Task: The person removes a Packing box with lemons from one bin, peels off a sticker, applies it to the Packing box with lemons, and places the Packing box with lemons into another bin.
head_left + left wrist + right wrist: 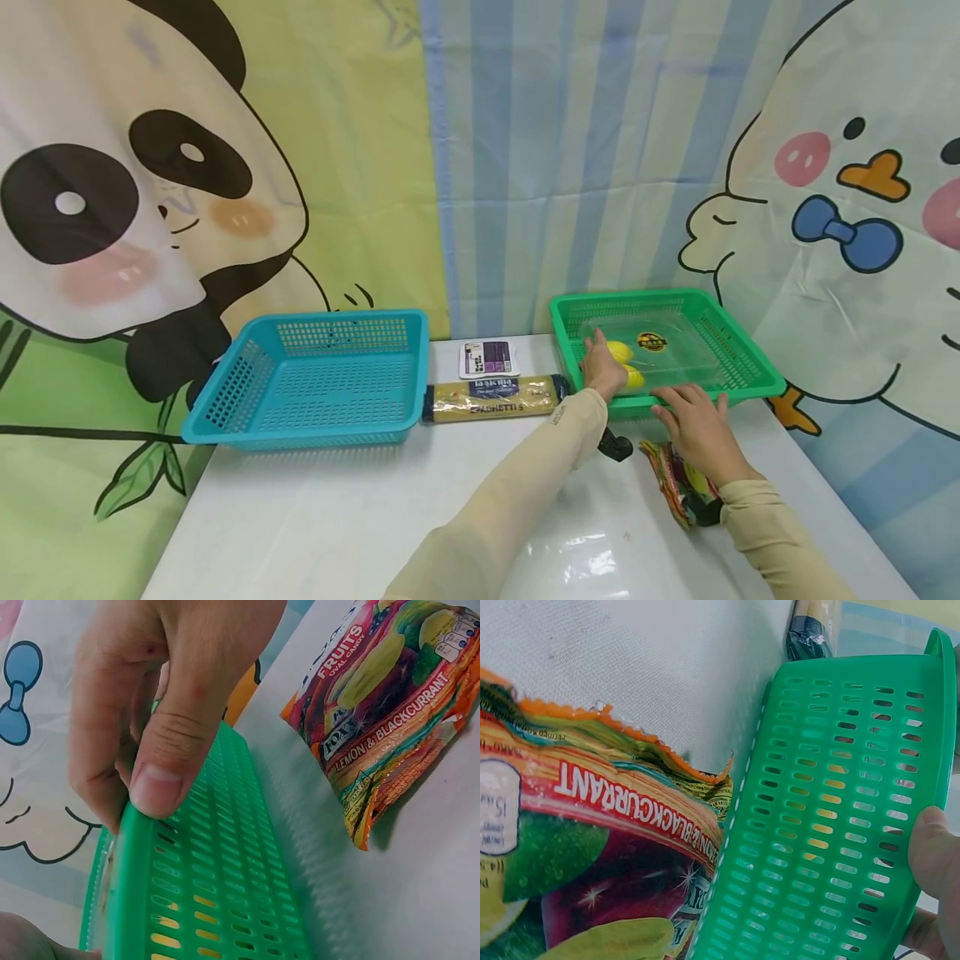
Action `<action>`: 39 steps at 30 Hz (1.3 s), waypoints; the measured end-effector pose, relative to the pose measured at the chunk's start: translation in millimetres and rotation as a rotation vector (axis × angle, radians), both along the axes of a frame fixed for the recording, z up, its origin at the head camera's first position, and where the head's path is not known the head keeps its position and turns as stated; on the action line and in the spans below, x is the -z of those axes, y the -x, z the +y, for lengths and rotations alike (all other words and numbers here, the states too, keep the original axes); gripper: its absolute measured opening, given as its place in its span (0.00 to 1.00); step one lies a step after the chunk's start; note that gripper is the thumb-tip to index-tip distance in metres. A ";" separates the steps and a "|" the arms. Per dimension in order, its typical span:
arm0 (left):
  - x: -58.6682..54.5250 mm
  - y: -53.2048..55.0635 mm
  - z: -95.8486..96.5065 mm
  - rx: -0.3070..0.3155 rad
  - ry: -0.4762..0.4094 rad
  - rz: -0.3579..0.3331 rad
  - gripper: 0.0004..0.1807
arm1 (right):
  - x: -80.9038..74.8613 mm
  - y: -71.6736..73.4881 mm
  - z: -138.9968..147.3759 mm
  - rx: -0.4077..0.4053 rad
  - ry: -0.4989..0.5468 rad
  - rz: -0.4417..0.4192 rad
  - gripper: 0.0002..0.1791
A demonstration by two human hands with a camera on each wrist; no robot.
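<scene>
In the head view, a clear plastic box with a dark round label lies inside the green basket, at the right. Yellow fruits show near its left end. My left hand reaches over the basket's left front corner to that end of the box; I cannot tell whether its partly hidden fingers grip it. My right hand pinches the front rim, its thumb outside and fingers going over. Below that hand lies a fruit candy bag, marked lemon and blackcurrant.
A blue basket stands on the left of the white table. Between the baskets lie a spaghetti pack and a small white-and-purple packet. A black object lies before the green basket. Printed curtains hang behind.
</scene>
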State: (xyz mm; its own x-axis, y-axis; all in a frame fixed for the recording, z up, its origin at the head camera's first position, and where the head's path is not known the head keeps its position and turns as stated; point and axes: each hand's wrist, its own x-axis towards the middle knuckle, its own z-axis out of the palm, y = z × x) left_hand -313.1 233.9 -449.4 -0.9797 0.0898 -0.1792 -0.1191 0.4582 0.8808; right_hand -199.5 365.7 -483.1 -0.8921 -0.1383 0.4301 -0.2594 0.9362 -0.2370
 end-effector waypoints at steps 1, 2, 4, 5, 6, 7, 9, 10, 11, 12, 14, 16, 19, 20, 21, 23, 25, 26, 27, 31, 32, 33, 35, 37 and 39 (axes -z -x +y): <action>-0.2 0.3 -0.5 -0.001 -0.012 -0.007 0.49 | 0.1 0.3 -0.1 0.000 -0.001 -0.003 0.14; -0.5 0.6 -1.1 -0.001 -0.023 -0.012 0.48 | 0.2 0.6 -0.2 -0.001 -0.002 -0.003 0.14; -1.0 1.3 -2.5 0.004 -0.037 -0.021 0.46 | 0.3 1.2 -0.4 -0.002 -0.002 -0.003 0.14; -1.6 1.5 -3.5 0.008 -0.044 -0.026 0.45 | 0.3 1.4 -0.5 -0.002 -0.002 -0.002 0.14; -2.2 1.5 -4.6 0.016 -0.051 -0.028 0.43 | 0.3 1.5 -0.6 -0.002 -0.001 -0.001 0.14; -3.0 1.5 -5.8 0.025 -0.058 -0.029 0.43 | 0.4 1.5 -0.8 -0.002 0.000 -0.001 0.14; -5.4 0.5 -9.5 0.044 -0.060 -0.028 0.42 | 0.5 1.3 -1.1 -0.001 0.004 -0.005 0.14; -6.9 -0.2 -11.5 0.055 -0.062 -0.025 0.42 | 0.8 1.3 -1.2 -0.001 0.006 -0.009 0.14; -8.7 -1.0 -13.8 0.065 -0.068 -0.024 0.42 | 1.1 1.2 -1.3 -0.001 0.008 -0.014 0.14; -10.3 -1.9 -16.0 0.077 -0.072 -0.017 0.42 | 1.3 1.1 -1.4 0.000 0.010 -0.018 0.14; -14.0 -3.9 -21.0 0.100 -0.077 -0.002 0.42 | 1.7 0.9 -1.5 0.002 0.012 -0.024 0.14; -17.6 -6.4 -26.2 0.126 -0.103 0.015 0.42 | 1.8 0.7 -1.3 0.005 0.011 -0.027 0.15; -22.6 -9.9 -34.1 0.166 -0.126 0.039 0.40 | 2.1 0.4 -0.7 0.007 0.008 -0.033 0.15; -24.2 -10.9 -36.5 0.177 -0.136 0.040 0.40 | 2.3 0.3 -0.2 0.007 0.009 -0.037 0.15; -25.8 -11.6 -38.5 0.185 -0.141 0.044 0.39 | 2.4 0.0 0.2 0.007 0.010 -0.042 0.15; -28.9 -12.1 -41.7 0.192 -0.138 0.051 0.38 | 3.1 -0.7 1.6 0.005 0.011 -0.050 0.15; -31.9 -11.7 -44.4 0.194 -0.133 0.056 0.37 | 3.3 -1.9 3.4 0.006 0.013 -0.055 0.15; -33.4 -11.3 -45.9 0.195 -0.135 0.058 0.37 | 3.4 -2.3 4.5 0.006 0.014 -0.056 0.16; -34.8 -10.6 -47.5 0.196 -0.139 0.063 0.37 | 3.2 -2.8 5.3 0.005 0.015 -0.058 0.16; -40.0 -8.3 -58.8 0.214 -0.177 0.076 0.36 | 1.4 -2.2 7.5 0.001 0.012 -0.068 0.16; -40.7 -7.7 -62.4 0.221 -0.184 0.080 0.36 | 0.5 -1.9 7.3 -0.001 0.011 -0.071 0.17; -41.4 -7.5 -66.0 0.228 -0.186 0.088 0.35 | -0.5 -1.5 6.9 -0.001 0.009 -0.075 0.17; -42.4 -7.7 -73.5 0.243 -0.172 0.108 0.35 | -2.6 -1.1 6.1 0.000 0.008 -0.084 0.17; -43.2 -8.8 -80.7 0.251 -0.163 0.121 0.34 | -5.0 -1.4 4.9 0.002 0.007 -0.094 0.17; -44.2 -10.0 -87.4 0.257 -0.163 0.127 0.33 | -7.5 -1.9 3.8 0.004 0.007 -0.110 0.18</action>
